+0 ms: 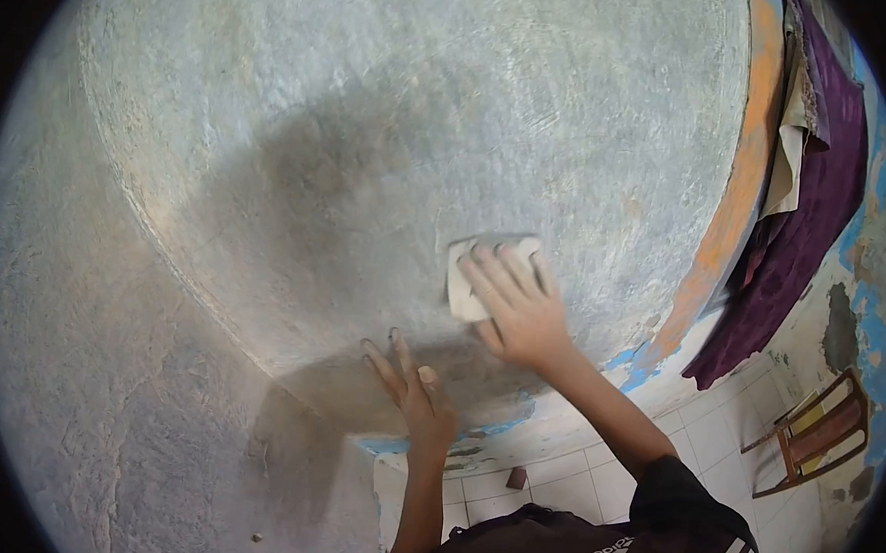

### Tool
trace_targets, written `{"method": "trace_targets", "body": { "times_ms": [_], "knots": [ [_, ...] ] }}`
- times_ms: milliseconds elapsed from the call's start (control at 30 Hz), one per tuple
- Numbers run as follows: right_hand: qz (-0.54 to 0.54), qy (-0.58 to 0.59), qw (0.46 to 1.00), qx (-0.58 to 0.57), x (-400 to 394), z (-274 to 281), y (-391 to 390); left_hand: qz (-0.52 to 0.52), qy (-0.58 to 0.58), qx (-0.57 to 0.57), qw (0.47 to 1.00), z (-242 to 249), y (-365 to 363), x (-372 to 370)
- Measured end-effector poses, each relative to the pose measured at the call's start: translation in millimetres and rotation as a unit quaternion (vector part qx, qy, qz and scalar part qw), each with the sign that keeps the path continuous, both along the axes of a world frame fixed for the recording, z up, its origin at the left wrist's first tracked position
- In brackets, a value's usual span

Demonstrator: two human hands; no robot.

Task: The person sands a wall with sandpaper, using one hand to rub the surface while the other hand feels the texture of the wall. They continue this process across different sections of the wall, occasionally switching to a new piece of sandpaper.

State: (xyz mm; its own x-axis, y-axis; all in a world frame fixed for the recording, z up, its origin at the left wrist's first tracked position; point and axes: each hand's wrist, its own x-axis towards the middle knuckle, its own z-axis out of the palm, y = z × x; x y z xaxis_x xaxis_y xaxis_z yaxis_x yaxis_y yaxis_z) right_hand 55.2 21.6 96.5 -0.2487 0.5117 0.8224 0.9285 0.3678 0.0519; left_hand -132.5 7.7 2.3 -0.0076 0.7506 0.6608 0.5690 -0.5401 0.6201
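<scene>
My right hand (pixel 519 306) presses a pale, squarish piece of sandpaper (pixel 458 284) with a dark top edge flat against the grey wall (pixel 589 164). Its fingers lie across the sheet, and the hand is slightly blurred. Lower and to the left, my left hand (pixel 419 395) is raised with its fingers apart and nothing in it. Whether those fingertips touch the wall cannot be made out. The wall's surface is patchy, with faint scratches and worn spots. Shadows of my head and arms fall on it.
At the left, the wall meets another rough wall (pixel 106 389) in a corner. A purple curtain (pixel 818 196) hangs at the right beside an orange-painted edge (pixel 715 251). A wooden chair (pixel 823 437) stands on the tiled floor (pixel 607 485), where a small brown block (pixel 518 478) lies.
</scene>
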Motion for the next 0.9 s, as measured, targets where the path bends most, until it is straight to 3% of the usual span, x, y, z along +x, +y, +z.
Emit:
{"method": "trace_targets", "body": {
  "times_ms": [167,233,333,400,467,533,633,667,733,767,833,900],
  "knots": [
    [-0.088,0.027,0.983,0.159,70.1,106.7,5.6,0.005,-0.016,-0.004,1.0,24.4,-3.1,43.0],
    [-0.096,0.025,0.97,0.221,83.9,119.0,7.5,-0.001,-0.019,-0.006,1.0,26.2,-5.8,62.3],
    [-0.005,0.012,0.989,0.148,91.0,104.5,-3.5,-0.015,-0.024,-0.019,0.999,25.0,-13.1,92.2],
    [0.11,-0.139,0.984,0.011,108.8,86.3,-11.5,-0.024,-0.028,-0.025,0.999,23.7,-17.0,108.5],
    [0.078,-0.185,0.979,0.03,146.8,119.8,-15.2,-0.02,-0.028,-0.025,0.999,23.1,-18.3,124.6],
    [-0.019,-0.075,0.984,0.161,175.8,158.0,-17.7,-0.019,-0.038,-0.021,0.999,19.7,-19.8,140.6],
    [-0.096,-0.082,0.965,0.229,204.8,179.6,-14.1,-0.017,-0.038,-0.032,0.999,20.1,-28.4,162.1],
    [-0.095,-0.083,0.965,0.229,202.5,171.6,-14.4,-0.014,-0.035,-0.043,0.998,20.9,-31.3,169.1],
    [0.024,-0.09,0.995,0.037,185.7,135.8,-15.6,-0.015,-0.032,-0.034,0.999,18.3,-32.6,180.4],
    [0.026,-0.094,0.995,0.037,184.8,122.0,-17.0,-0.016,-0.028,-0.024,0.999,17.6,-33.1,186.4],
    [0.184,-0.214,0.958,-0.048,181.4,105.0,-23.0,-0.023,-0.035,-0.03,0.999,19.9,-36.4,195.6],
    [0.124,-0.192,0.973,0.019,197.4,138.2,-17.1,-0.03,-0.043,-0.033,0.998,20.9,-36.0,199.5]
  ]
}}
